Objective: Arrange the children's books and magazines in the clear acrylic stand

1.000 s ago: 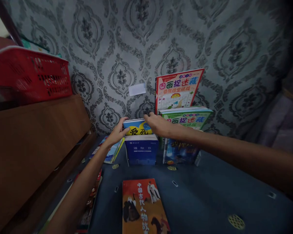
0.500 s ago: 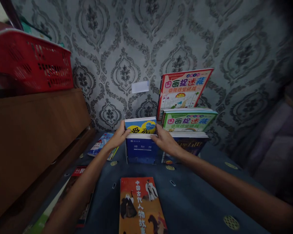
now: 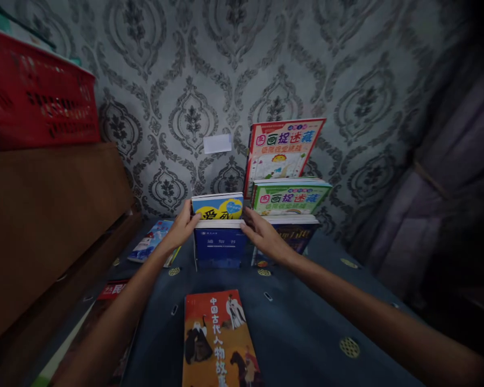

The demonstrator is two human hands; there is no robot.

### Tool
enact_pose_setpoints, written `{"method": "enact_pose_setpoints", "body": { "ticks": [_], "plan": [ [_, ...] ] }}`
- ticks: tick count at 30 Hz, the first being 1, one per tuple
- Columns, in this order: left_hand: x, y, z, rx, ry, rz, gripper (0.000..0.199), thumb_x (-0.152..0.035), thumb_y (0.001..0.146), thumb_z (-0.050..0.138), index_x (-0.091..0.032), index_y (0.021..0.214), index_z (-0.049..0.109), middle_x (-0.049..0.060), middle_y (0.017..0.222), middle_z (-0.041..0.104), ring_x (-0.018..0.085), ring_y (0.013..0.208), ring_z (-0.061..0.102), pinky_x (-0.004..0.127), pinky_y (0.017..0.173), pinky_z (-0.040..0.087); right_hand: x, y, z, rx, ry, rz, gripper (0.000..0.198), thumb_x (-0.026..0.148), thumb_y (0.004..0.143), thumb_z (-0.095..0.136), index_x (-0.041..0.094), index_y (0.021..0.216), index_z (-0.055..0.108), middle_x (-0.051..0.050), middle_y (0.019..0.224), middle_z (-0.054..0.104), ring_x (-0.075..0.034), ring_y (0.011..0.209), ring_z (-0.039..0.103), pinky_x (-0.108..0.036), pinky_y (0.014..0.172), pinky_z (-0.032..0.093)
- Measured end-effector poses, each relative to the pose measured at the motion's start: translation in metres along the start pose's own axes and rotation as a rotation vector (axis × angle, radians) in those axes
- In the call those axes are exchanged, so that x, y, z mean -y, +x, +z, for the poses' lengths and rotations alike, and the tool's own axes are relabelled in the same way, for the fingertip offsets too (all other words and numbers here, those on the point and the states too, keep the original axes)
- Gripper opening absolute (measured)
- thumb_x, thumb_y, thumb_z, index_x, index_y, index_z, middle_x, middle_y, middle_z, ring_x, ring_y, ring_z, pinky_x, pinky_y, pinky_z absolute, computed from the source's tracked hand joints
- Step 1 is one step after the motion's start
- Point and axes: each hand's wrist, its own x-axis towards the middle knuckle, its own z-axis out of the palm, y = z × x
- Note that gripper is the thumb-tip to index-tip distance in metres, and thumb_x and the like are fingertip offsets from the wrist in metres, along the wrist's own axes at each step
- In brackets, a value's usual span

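Observation:
A blue-and-yellow book (image 3: 218, 208) stands upright in the middle, behind a dark blue book (image 3: 220, 248) that covers its lower part. My left hand (image 3: 182, 226) holds its left edge, thumb in front and the other fingers mostly hidden behind. At the right edge is my right hand (image 3: 264, 234), its fingers bent around the side and the thumb close to the dark blue book's top corner. Both books seem to sit in a clear-sided stand. An orange book (image 3: 220, 338) with white lettering lies flat nearer to me, between my forearms.
On the right a second stand holds a red picture book (image 3: 284, 150), a green one (image 3: 292, 199) and a dark book (image 3: 294, 236). Flat books (image 3: 151, 242) lie left, with a red-topped one (image 3: 113, 290) under my left forearm. A red basket (image 3: 44, 102) sits on a brown wooden box (image 3: 52, 215).
The view has turned a little to the right, so everything sits further left. Both hands stay at the sides of the blue-and-yellow book, which keeps its place behind the dark blue one.

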Motion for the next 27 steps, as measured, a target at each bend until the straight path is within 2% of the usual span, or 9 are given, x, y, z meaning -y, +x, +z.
{"method": "enact_pose_setpoints", "body": {
  "ticks": [2,4,7,10,13,17,24,27],
  "plan": [
    [0.003,-0.001,0.001,-0.009,-0.058,-0.003,0.038,-0.032,0.087,0.065,-0.021,0.121,0.053,0.007,0.114,0.067,0.024,0.112,0.062,0.040,0.105,0.045,0.004,-0.010,-0.014,-0.016,0.066,0.032,0.047,0.035,0.093,0.052,0.020,0.138,0.054,-0.015,0.134,0.066,-0.028,0.121,0.065,-0.047,0.101,0.054],
    [0.005,-0.003,0.003,-0.022,-0.097,-0.012,0.039,-0.033,0.087,0.065,-0.021,0.122,0.053,0.008,0.119,0.067,0.024,0.115,0.062,0.041,0.106,0.045,0.008,-0.018,-0.034,-0.046,0.054,0.041,0.037,0.036,0.095,0.048,0.020,0.126,0.062,-0.013,0.120,0.072,-0.027,0.109,0.070,-0.045,0.093,0.057],
    [0.004,-0.010,0.004,-0.088,-0.108,-0.040,0.043,-0.034,0.088,0.064,-0.021,0.126,0.050,0.009,0.123,0.065,0.024,0.118,0.061,0.041,0.105,0.046,0.005,-0.028,-0.062,-0.176,-0.130,0.026,0.031,0.035,0.097,0.042,0.022,0.111,0.067,-0.011,0.106,0.075,-0.027,0.099,0.071,-0.045,0.088,0.058],
    [0.002,-0.021,0.006,-0.186,-0.086,-0.093,0.045,-0.038,0.090,0.063,-0.021,0.129,0.049,0.010,0.121,0.064,0.023,0.117,0.060,0.038,0.099,0.049,-0.010,-0.035,-0.078,-0.288,-0.346,-0.044,0.030,0.030,0.096,0.041,0.021,0.109,0.066,-0.013,0.113,0.072,-0.029,0.110,0.066,-0.049,0.097,0.052],
    [0.001,-0.037,0.006,-0.247,-0.046,-0.146,0.045,-0.042,0.091,0.061,-0.022,0.129,0.048,0.009,0.118,0.063,0.022,0.114,0.061,0.035,0.092,0.051,-0.027,-0.041,-0.081,-0.241,-0.471,-0.106,0.030,0.027,0.096,0.039,0.020,0.109,0.065,-0.015,0.115,0.071,-0.030,0.113,0.064,-0.051,0.101,0.048],
    [0.000,-0.064,0.007,-0.283,-0.046,-0.208,0.045,-0.049,0.091,0.059,-0.023,0.127,0.048,0.009,0.117,0.064,0.023,0.112,0.062,0.034,0.086,0.053,-0.039,-0.047,-0.077,-0.181,-0.524,-0.156,0.033,0.022,0.096,0.037,0.020,0.114,0.064,-0.014,0.117,0.070,-0.029,0.116,0.062,-0.051,0.104,0.045],
    [0.008,-0.119,0.010,-0.316,-0.073,-0.396,0.049,-0.058,0.086,0.059,-0.022,0.119,0.051,0.009,0.108,0.066,0.025,0.107,0.065,0.033,0.076,0.055,-0.050,-0.052,-0.066,-0.244,-0.687,-0.223,0.036,0.027,0.099,0.041,0.016,0.129,0.059,-0.017,0.132,0.065,-0.031,0.127,0.056,-0.055,0.112,0.038],
    [0.008,-0.136,0.014,-0.304,-0.008,-0.456,0.048,-0.057,0.085,0.057,-0.020,0.115,0.053,0.009,0.106,0.067,0.026,0.103,0.066,0.034,0.075,0.055,-0.052,-0.052,-0.059,-0.234,-0.715,-0.244,0.038,0.030,0.100,0.042,0.017,0.133,0.056,-0.016,0.135,0.064,-0.031,0.130,0.054,-0.058,0.114,0.035]
  ]
}}
